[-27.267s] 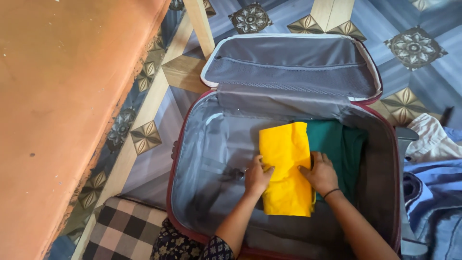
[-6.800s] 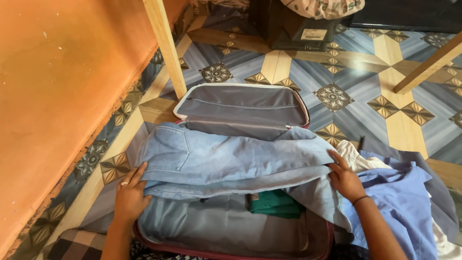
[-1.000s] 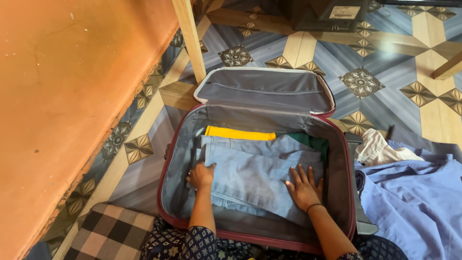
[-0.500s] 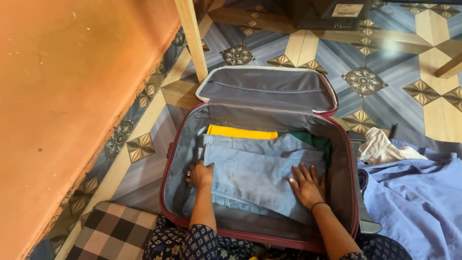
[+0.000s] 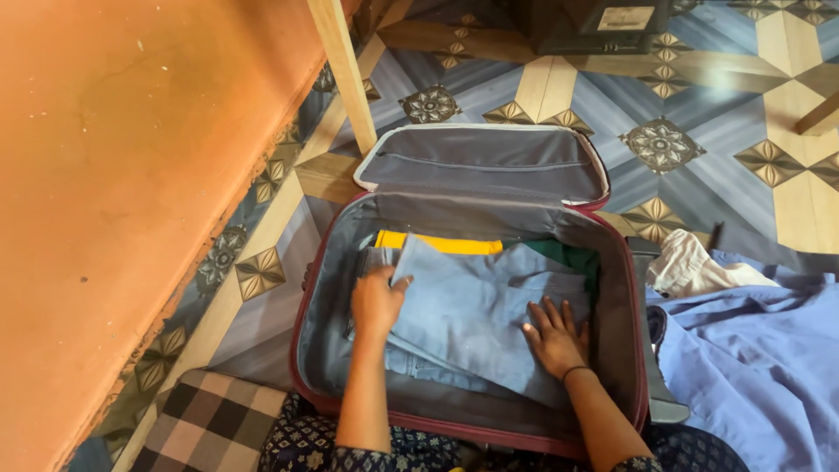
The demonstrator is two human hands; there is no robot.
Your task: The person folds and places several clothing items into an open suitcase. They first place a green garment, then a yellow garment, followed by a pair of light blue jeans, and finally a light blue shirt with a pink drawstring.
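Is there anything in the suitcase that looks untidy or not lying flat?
Yes. The left hand lifts the upper left corner of the folded light blue jeans, so that edge stands up instead of lying flat. The right hand presses the other side down. Nothing in the suitcase looks damaged.

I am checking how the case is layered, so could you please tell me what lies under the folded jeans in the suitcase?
Under the light blue jeans, a yellow garment and a green garment peek out at the far edge of the suitcase. How far they extend underneath is covered.

2 hands (image 5: 377,301) on jeans (image 5: 472,315), open suitcase (image 5: 325,262)
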